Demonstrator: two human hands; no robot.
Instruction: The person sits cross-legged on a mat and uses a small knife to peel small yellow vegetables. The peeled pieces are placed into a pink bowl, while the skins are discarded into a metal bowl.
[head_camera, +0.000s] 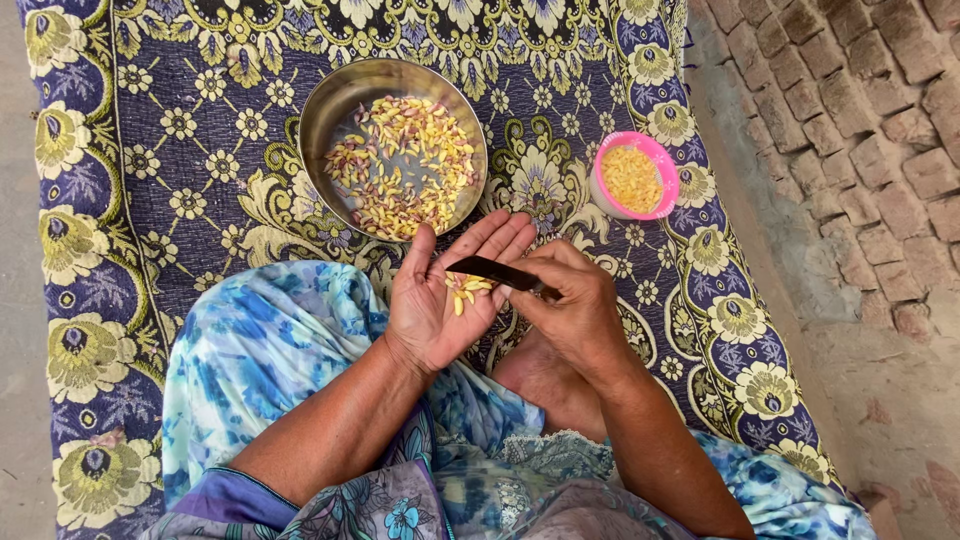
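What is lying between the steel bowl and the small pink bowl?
In the head view, only patterned cloth lies between the steel bowl and the pink bowl.

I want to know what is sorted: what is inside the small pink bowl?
The pink bowl holds small yellow pieces, heaped almost to its rim. No reddish skins show among them. Its bottom, and whatever lies under the top layer, is covered.

A home courtyard, by the look: a cot under a floral bedspread, worn brick paving just right of it.
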